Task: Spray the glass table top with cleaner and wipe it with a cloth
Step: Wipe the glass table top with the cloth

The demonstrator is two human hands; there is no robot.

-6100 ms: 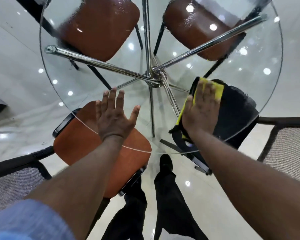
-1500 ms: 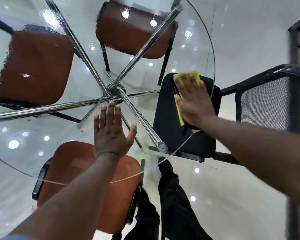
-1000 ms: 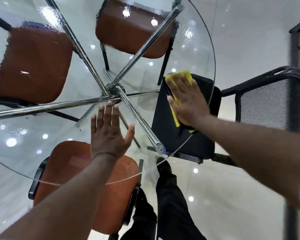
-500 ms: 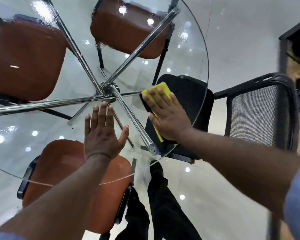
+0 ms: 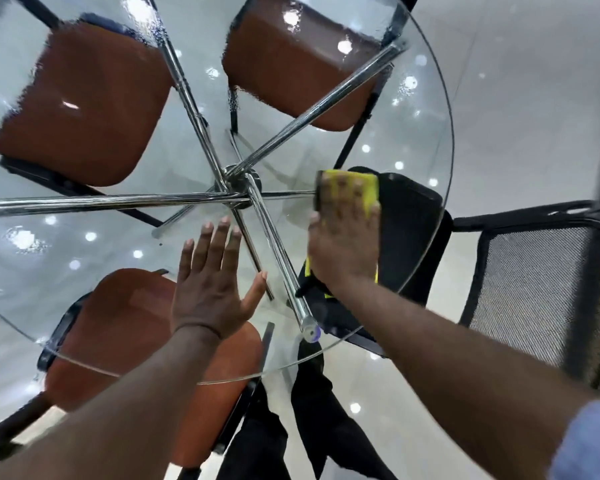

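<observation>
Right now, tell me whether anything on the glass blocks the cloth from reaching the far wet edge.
Nothing visible does. The right hand presses the yellow cloth on the glass table top; nothing lies on the glass between it and the far droplets. The chrome bars lie beneath it, and the left hand rests off to the side.

**A:** What sort of place is this?

**B:** Probably an office or meeting area. A round glass table top (image 5: 413, 133) on chrome legs (image 5: 101, 202) lies under the fingers (image 5: 219, 244) of the left hand (image 5: 210, 299).

**A:** What else suggests that?

**B:** Two brown padded chairs (image 5: 84, 98) stand beyond those fingers. A black mesh-backed chair (image 5: 534, 289) stands to the right of the fingers (image 5: 340, 194) of the right hand (image 5: 343, 247). The glossy pale floor (image 5: 516, 116) shows round reflections of lights.
</observation>
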